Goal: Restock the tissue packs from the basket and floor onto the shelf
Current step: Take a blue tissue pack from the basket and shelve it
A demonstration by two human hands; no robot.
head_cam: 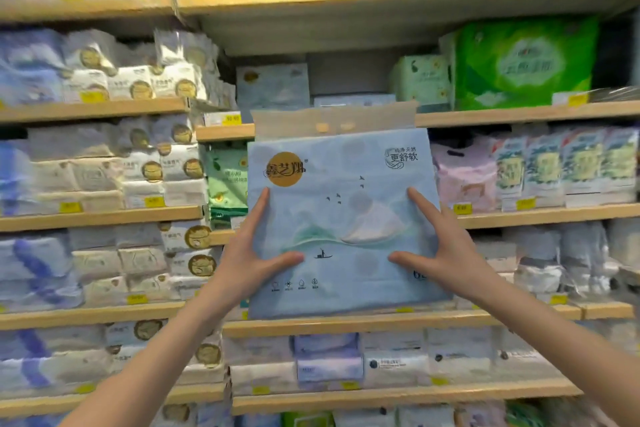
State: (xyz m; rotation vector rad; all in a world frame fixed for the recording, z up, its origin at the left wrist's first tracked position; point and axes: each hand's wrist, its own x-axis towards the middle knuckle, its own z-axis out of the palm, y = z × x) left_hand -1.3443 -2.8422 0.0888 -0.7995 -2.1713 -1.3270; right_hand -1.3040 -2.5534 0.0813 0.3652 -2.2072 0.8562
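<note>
While held up before the shelving, the scene reads as follows.
Tissue pack (343, 218): large pale-blue film-wrapped bundle, upright, face toward the camera, in front of the shelf (346, 326) edges.
Left hand (249, 253): fingers spread, pressing the pack's left side.
Right hand (446, 250): fingers spread, pressing the right side; both grip by squeezing inward.
Handling: judged light, soft and compressible; slick film may slip.
Hold: the two side edges, low, as now.
Target gap (349, 76): open space on the upper shelf, beside a matching pack (273, 83).

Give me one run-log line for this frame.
phase: lifting to shelf | object: blue tissue pack | left hand: gripping | right hand: gripping | target: gap beside green pack
</note>
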